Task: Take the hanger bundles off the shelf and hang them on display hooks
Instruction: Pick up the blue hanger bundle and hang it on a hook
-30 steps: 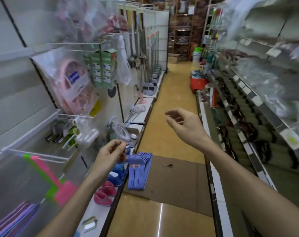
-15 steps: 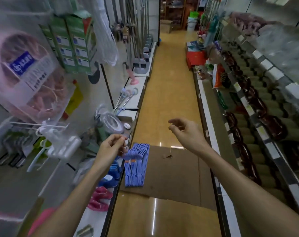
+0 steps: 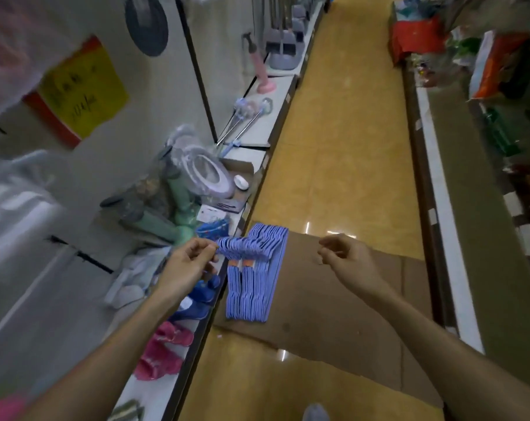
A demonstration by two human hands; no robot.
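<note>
Blue hanger bundle (image 3: 254,275) overhangs flattened cardboard (image 3: 333,299) on the tan aisle floor (image 3: 342,147).

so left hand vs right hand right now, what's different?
The left hand pinches the hook end of the blue hanger bundle; the right hand holds nothing visible, fingers loosely curled. The left hand sits over the shelf edge beside the blue slippers; the right hand hangs over the cardboard sheet on the aisle floor. Both are bare and reach forward at about the same height in the view.
</note>
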